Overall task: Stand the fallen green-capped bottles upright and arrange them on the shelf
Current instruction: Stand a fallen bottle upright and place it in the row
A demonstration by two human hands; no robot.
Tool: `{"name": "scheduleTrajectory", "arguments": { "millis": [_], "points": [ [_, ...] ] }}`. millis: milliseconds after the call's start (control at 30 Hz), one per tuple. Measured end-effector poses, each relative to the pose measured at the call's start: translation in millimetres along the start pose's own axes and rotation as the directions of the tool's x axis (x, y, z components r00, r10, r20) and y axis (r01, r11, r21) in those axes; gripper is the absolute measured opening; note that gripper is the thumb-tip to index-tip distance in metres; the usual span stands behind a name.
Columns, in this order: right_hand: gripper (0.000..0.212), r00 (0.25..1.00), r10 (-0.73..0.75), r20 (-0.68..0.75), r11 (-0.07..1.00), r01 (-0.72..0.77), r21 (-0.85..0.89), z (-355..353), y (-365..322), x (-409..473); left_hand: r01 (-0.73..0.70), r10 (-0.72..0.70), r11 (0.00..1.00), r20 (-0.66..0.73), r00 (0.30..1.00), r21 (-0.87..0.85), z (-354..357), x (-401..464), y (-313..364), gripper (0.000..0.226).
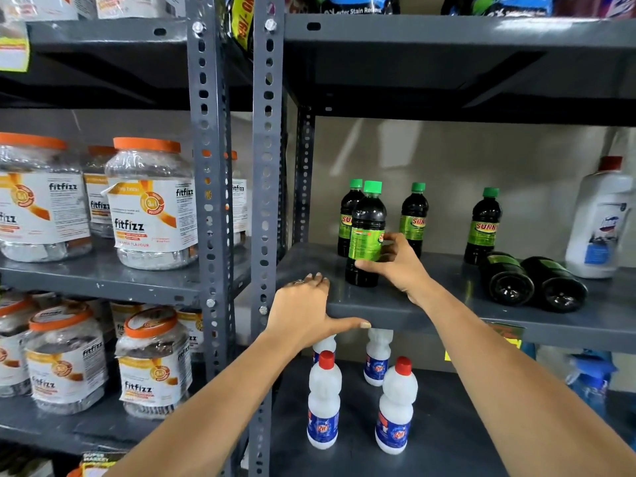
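On the grey metal shelf (430,306), my right hand (395,265) grips an upright dark bottle with a green cap and green label (365,232) near the shelf's front left. Three more green-capped bottles stand upright behind it: one just behind it on the left (348,210), one in the middle (414,215), one further right (483,225). Two fallen bottles lie side by side at the right, bases towards me (506,278) (554,284). My left hand (306,309) rests on the shelf's front left edge, fingers on top, thumb along the lip.
A large white bottle with a red cap (599,218) stands at the shelf's right end. Small white red-capped bottles (323,401) stand on the shelf below. Orange-lidded fitfizz jars (151,204) fill the left rack. Perforated grey uprights (266,166) separate the racks.
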State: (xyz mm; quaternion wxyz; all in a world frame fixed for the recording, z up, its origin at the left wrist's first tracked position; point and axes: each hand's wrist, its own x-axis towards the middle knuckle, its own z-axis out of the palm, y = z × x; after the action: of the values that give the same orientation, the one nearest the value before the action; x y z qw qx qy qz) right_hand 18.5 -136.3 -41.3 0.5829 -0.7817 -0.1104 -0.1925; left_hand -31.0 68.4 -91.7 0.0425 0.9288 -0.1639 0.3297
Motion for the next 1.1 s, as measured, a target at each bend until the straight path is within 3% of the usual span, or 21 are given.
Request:
{"name": "scheduleTrajectory", "arguments": {
  "millis": [133, 300, 467, 800, 900, 1100],
  "points": [
    [0.086, 0.998, 0.041, 0.052, 0.997, -0.044, 0.067, -1, 2, 4, -0.010, 0.010, 1.000, -0.015, 1.000, 0.009, 0, -1, 0, 0.124],
    [0.079, 1.000, 0.009, 0.021, 1.000, -0.009, 0.001, 0, 1, 1, -0.010, 0.010, 1.000, -0.013, 1.000, -0.007, 0, -1, 2, 0.123],
    [0.053, 0.998, 0.024, 0.063, 0.999, -0.027, 0.036, -3, 1, 3, -0.024, 0.024, 0.999, -0.009, 1.000, -0.021, -2, -1, 2, 0.122],
    [0.053, 0.995, 0.014, 0.097, 0.999, -0.017, 0.032, 4, 2, 2, -0.032, 0.031, 0.999, -0.050, 0.998, -0.019, -3, -2, 2, 0.123],
    [0.046, 0.993, -0.024, 0.117, 0.998, 0.030, -0.052, 5, 4, 3, -0.035, 0.034, 0.999, -0.055, 0.998, -0.002, -1, -1, 1, 0.121],
    [0.064, 0.990, -0.040, 0.135, 0.971, 0.070, -0.229, 10, 8, 7, -0.034, 0.035, 0.999, -0.054, 0.998, 0.017, 1, 0, 0, 0.113]
  ]
}}
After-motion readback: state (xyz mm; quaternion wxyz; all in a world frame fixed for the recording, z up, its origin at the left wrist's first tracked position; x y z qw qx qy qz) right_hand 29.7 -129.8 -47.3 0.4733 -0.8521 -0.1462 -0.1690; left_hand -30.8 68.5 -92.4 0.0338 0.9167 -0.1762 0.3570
